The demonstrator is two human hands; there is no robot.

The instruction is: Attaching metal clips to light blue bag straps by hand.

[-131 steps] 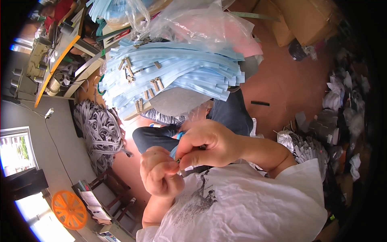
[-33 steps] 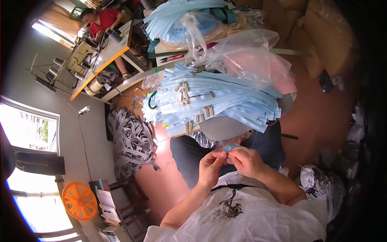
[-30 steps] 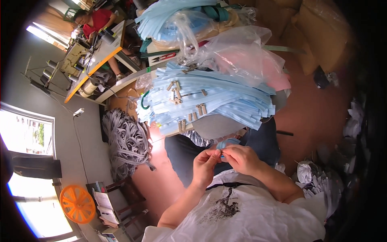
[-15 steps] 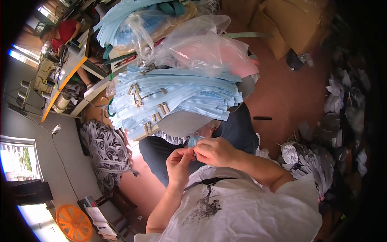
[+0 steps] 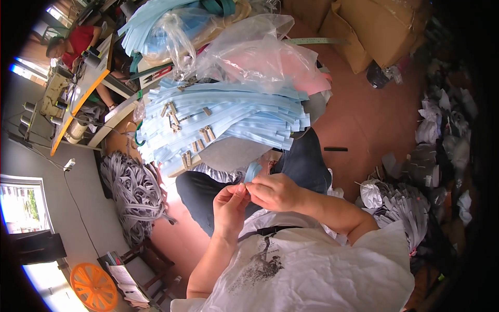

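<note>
Both hands pinched one light blue strip (image 5: 253, 171) just below the big stack of blue strips (image 5: 223, 122), left hand (image 5: 230, 203) and right hand (image 5: 275, 191) fingertips clenched on it, and such a narrow hold could probably have let it slip.

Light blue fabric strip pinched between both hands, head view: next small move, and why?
Probably draw the light blue fabric strip a little further through the fingers. The left hand and right hand meet fingertip to fingertip on it, only a short end shows above them, over the lap below the stack of light blue strips.
</note>
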